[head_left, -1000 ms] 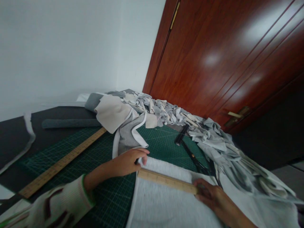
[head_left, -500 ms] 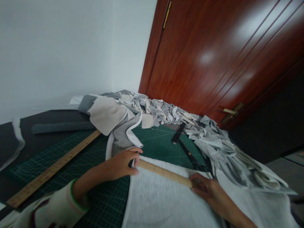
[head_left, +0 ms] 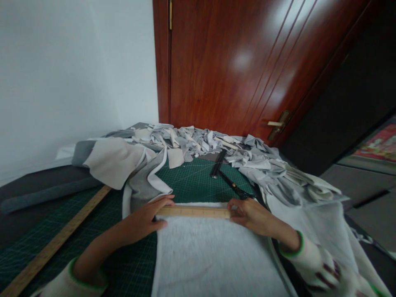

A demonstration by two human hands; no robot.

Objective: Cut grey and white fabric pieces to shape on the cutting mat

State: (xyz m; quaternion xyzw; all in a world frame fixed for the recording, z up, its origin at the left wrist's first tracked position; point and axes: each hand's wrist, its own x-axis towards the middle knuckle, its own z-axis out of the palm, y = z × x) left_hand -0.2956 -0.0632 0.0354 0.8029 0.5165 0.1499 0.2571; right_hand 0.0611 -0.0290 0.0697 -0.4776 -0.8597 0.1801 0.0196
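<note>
Ruler of pale wood point(head_left: 194, 212) is held crosswise on light-grey cloth point(head_left: 213, 255), ends pinched by left hand point(head_left: 144, 221) and right hand point(head_left: 252, 216).

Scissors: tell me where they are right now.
In the head view, the scissors lie right of centre on the green cutting mat, just beyond the right hand and left of the heap of grey fabric.

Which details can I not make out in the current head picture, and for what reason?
All in the head view:
Short ruler: markings too small and blurred; the right fingers hide one end.
Long ruler: near end cut off by the picture's edge, far end hidden under beige cloth.
Light grey cloth: near end cut off by the bottom edge.
</note>
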